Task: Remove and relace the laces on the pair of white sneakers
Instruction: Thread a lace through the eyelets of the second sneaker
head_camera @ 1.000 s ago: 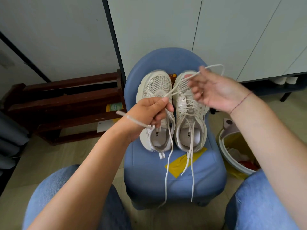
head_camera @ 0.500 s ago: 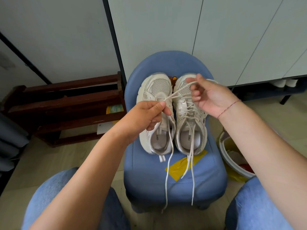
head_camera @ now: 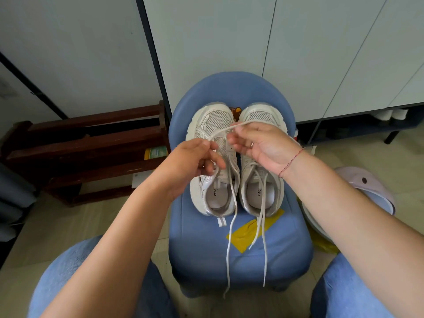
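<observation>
At the bottom edge, two knees in blue jeans (head_camera: 75, 283) frame the view, and both bare forearms reach forward over them. Just beyond stands a small blue chair (head_camera: 206, 255), its seat serving as the surface, with a patch of yellow tape (head_camera: 243, 237) stuck on it. Loose lace ends (head_camera: 263, 249) trail from the shoes across the seat and hang over its front edge.

The pair of white sneakers sits side by side on the seat, heels toward the person and toes toward the chair back. The left-side sneaker (head_camera: 207, 193) has a bare mesh front. The right-side sneaker (head_camera: 254, 196) shows lacing near its opening, with the rest hidden.

Above the shoes, the left grip (head_camera: 190, 159) pinches a white lace (head_camera: 226, 129) between thumb and forefinger. From there the lace runs taut, up and across, to the right grip (head_camera: 263, 145), whose curled fingers hold its other part over the toe of the right-side sneaker. A red thread bracelet (head_camera: 291, 162) circles that wrist.

To the right of the chair sits a pale bin (head_camera: 367, 191). To the left stands a dark wooden rack (head_camera: 80, 152), and pale cabinet doors (head_camera: 229, 42) rise behind.
</observation>
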`<state>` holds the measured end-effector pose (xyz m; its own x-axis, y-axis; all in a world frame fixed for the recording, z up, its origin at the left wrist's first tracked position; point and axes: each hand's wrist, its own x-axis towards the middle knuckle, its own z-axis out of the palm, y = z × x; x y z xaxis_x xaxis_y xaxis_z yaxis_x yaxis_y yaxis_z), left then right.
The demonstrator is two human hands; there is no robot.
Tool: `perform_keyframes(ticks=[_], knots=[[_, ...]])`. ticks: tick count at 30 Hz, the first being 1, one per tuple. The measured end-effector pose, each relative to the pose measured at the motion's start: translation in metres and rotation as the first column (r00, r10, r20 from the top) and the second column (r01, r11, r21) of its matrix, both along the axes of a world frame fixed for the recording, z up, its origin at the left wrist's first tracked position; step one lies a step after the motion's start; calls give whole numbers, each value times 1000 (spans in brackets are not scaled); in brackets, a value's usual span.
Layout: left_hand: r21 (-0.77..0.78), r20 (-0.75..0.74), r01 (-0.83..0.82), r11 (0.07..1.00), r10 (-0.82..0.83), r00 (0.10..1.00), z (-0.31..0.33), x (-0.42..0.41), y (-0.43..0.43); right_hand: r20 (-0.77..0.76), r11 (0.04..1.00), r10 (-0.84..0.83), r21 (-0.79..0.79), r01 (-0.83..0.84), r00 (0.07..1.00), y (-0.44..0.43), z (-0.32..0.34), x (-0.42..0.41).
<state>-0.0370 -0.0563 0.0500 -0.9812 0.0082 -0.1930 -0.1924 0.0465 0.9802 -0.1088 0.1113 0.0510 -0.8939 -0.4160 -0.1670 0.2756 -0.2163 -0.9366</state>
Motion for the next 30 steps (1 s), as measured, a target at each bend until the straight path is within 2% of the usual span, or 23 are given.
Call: perform_keyframes(ticks=[2, 5, 7, 11, 14, 16, 20, 24, 30], knots=[[79, 40, -114, 990, 111, 993, -1, -6, -7, -29, 986, 84, 149, -79, 996, -5, -5, 5], [78, 95, -292, 953, 285, 954, -10, -18, -17, -191, 906, 95, 423, -5, 977, -17, -10, 10], [96, 157, -380, 920, 363, 918, -17, -23, -21, -236, 884, 75, 466, 45, 969, -22, -10, 12], [303, 259, -410, 860, 339, 904, -18, -27, -21, -209, 875, 84, 484, 29, 974, -24, -10, 9], [438, 269, -428, 790, 339, 901, -18, -29, -19, -223, 841, 133, 541, 10, 966, -25, -11, 6], [463, 236, -429, 775, 359, 903, -18, -30, -19, -197, 836, 155, 548, -22, 968, -27, -13, 5], [309, 108, -431, 848, 419, 902, -19, -31, -17, -115, 860, 162, 504, -82, 980, -30, -15, 3], [121, -50, -501, 857, 509, 859, -26, -34, -11, -62, 890, 153, 443, -110, 986, -30, -14, 0], [63, -128, -560, 826, 563, 817, -33, -36, -1, -81, 886, 159, 451, -106, 984, -30, -14, 0]])
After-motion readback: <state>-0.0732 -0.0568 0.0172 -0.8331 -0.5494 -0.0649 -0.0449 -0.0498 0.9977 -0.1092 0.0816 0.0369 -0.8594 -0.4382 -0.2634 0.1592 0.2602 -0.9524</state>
